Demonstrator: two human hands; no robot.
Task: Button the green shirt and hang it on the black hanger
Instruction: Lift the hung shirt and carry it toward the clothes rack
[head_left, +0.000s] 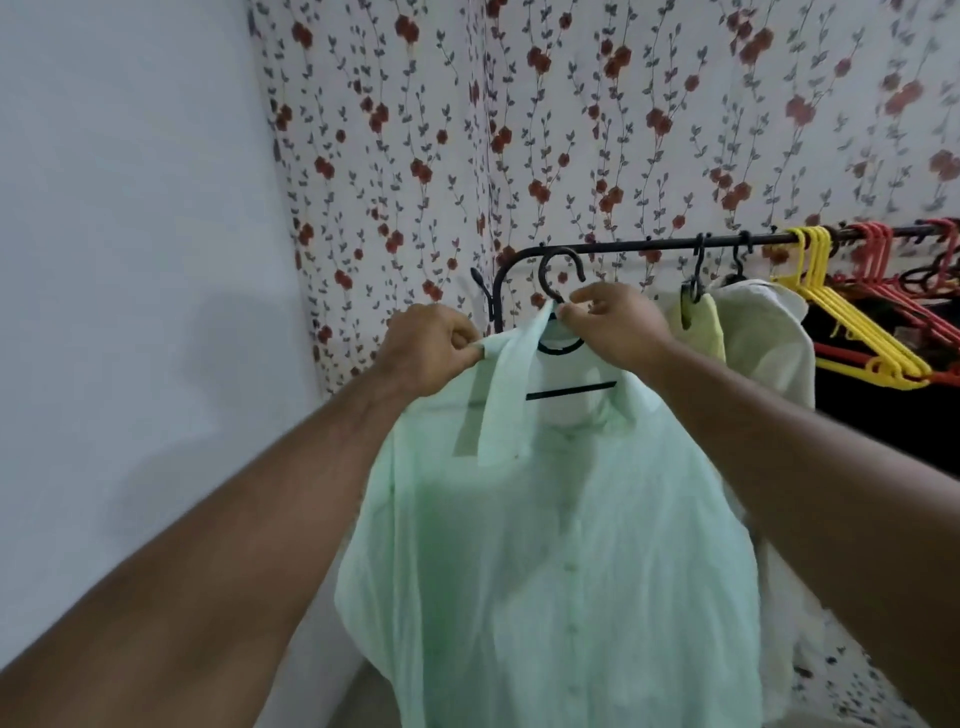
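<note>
Both forearms reached up from the bottom corners to a green shirt draped on a black hanger.

Left hand kept a closed grip pinching the raised collar; right hand pinched fabric at the hanger's neck, its hook just below the black rail. Pale garments hung just beside, yellow hangers and red hangers farther right; floral curtain behind.

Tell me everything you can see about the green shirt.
The green shirt is pale mint, thin and slightly sheer, buttoned down the front. It drapes on the black hanger, whose hook is near the rail. The left hand pinches its raised collar; the right hand grips collar and hanger neck.
</note>
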